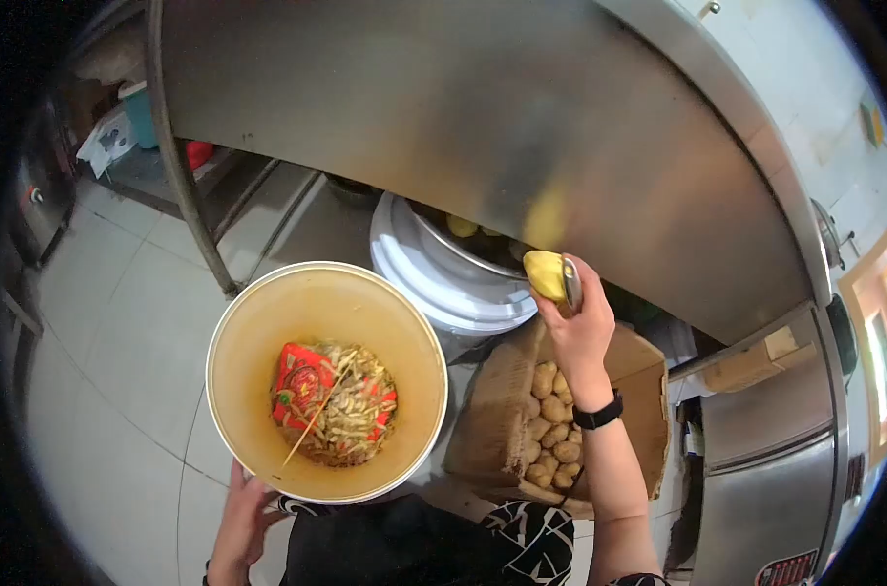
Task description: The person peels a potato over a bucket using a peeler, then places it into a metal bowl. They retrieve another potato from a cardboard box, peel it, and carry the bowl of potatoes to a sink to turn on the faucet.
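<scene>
My right hand (582, 317) is closed around a peeled yellow potato (543, 274) and a metal peeler (571, 282), which lies against the potato's right side. Both are held above the edge of a metal basin (468, 252) that contains more peeled potatoes (460, 226). Below my left side stands a tall cream bucket (253, 313) with peelings (351, 415), red packaging (305, 376) and a thin wooden stick (316, 415) inside. Next to the bucket's lower rim, my left hand (241, 520) has its fingers apart, partly hidden by the bucket, with nothing seen in it.
A cardboard box (639, 391) of unpeeled potatoes (556, 430) sits on the right. The basin rests on a white lidded tub (404, 259), partly beneath a stainless steel table (443, 98). A metal table leg (185, 186) rises at the left from the tiled floor (111, 361).
</scene>
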Available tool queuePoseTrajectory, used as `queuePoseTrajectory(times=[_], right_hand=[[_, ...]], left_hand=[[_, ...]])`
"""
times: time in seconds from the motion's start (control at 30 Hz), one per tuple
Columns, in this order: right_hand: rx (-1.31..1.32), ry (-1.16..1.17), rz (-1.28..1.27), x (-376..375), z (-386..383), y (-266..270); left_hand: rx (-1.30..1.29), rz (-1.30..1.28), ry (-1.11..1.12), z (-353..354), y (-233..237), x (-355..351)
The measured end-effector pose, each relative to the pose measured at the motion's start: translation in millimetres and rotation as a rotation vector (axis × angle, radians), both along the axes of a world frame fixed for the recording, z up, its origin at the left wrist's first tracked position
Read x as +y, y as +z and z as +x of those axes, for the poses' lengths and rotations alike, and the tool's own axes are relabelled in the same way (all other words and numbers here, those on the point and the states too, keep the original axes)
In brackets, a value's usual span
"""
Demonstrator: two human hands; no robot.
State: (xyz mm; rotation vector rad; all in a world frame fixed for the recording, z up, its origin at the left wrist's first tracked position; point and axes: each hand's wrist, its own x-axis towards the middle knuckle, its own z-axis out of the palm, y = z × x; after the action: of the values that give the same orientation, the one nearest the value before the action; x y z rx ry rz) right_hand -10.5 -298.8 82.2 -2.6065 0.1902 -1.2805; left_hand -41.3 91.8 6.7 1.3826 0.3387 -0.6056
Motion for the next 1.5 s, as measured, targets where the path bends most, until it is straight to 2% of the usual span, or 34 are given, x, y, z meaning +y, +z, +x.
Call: queuePoseTrajectory(times=[0.07, 0.1, 0.2, 0.37, 0.53, 0.7, 0.73, 0.77, 0.83, 0.93, 1.0, 1.03, 1.07, 1.1, 1.13, 1.17, 1.2, 1.23, 1.27, 1.3, 1.37, 1.43, 1.5], right_hand=[[0.044, -0.014, -0.002, 1, 9, -3], [0.051, -0.045, -0.063, 0, 16, -8], [0.103, -0.093, -0.161, 8, 30, -7], [0.237, -0.164, -0.327, 17, 39, -2], [0.149, -0.086, -0.337, -10, 32, -18], [0.275, -0.018, -0.395, -5, 8, -19], [0.335, -0.005, -0.368, 1, -6, -12], [0.37, 0.033, -0.286, -17, -18, 11], [0.395, 0.07, -0.173, -23, -64, 24], [0.424, -0.022, 0.05, -53, -155, 44], [0.311, -0.296, 0.244, -93, -239, 22], [0.2, -0.364, 0.446, -107, -285, 11], [0.141, -0.5, 0.373, -120, -327, -9], [0.141, -0.573, 0.598, -119, -369, -28], [0.118, -0.634, 0.826, -116, -414, -54], [0.173, -0.724, 0.814, -110, -458, -87], [0.1, -0.787, 0.918, -98, -492, -122], [0.118, -0.743, 1.09, -85, -530, -160], [0.234, -0.803, 1.239, -70, -532, -176], [0.158, -0.7, 1.401, -69, -540, -211], [0.449, -0.682, 1.659, -61, -472, -207], [0.728, -0.299, 1.589, -82, -469, -259], [0.563, -0.183, 1.445, -90, -452, -307]], left_hand=[[0.045, -0.216, -0.034, 0, 8, -12], [0.044, -0.212, -0.03, 2, 4, -11], [0.083, -0.13, -0.014, 10, -8, -8], [-0.017, -0.08, 0.051, 18, -5, -13], [-0.031, -0.003, 0.051, 27, -4, -11], [-0.104, 0.102, 0.036, 27, -25, 7], [-0.111, 0.105, 0.041, 27, -26, 7], [-0.095, 0.146, 0.038, 34, -2, -12], [-0.076, 0.182, 0.03, 33, -2, -11], [-0.034, 0.119, -0.008, 23, -5, -13], [-0.071, 0.081, 0.14, 6, -10, -20], [-0.051, 0.082, 0.11, -3, -13, -29], [-0.08, 0.074, 0.226, -13, -15, -38], [-0.113, 0.068, 0.342, -19, -20, -45], [-0.093, 0.039, 0.313, -23, -26, -45], [-0.098, 0.04, 0.294, -23, -30, -52], [-0.135, 0.035, 0.349, -24, -37, -58], [-0.146, 0.032, 0.39, -5, -46, -59], [-0.198, 0.025, 0.382, 4, -56, -58], [-0.196, 0.01, 0.377, 14, -68, -61], [-0.264, 0.009, 0.372, 42, -71, -61], [-0.321, -0.034, 0.316, 69, -76, -55], [-0.393, -0.079, 0.273, 89, -76, -58]])
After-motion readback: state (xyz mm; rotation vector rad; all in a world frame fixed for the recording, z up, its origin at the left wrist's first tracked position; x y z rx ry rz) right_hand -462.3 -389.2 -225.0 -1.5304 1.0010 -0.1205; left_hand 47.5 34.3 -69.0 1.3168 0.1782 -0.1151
